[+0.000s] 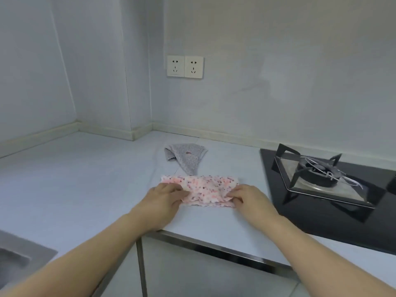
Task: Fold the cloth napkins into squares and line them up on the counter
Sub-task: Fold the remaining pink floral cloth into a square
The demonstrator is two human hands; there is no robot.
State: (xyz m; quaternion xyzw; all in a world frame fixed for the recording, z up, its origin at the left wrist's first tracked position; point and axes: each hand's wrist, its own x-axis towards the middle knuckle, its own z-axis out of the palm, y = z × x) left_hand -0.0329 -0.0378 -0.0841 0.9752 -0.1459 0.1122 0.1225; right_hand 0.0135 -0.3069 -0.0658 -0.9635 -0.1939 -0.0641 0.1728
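Now | both hands (165, 195) pinch pink napkin (205, 189) | grey napkin (186, 156) behind, crumpled

Pink speckled napkin (201, 189): partly folded, flat near the counter (85, 179) front edge. Grey speckled napkin (186, 156): crumpled, just behind it.

body: two hands (165, 196) | forearms bare to frame edge | no sleeves, rings, or watch visible

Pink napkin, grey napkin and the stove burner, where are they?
pink napkin (203, 185): head view, on its spotted middle.
grey napkin (188, 156): head view, on its crumpled middle.
stove burner (317, 170): head view, on its dark round centre.
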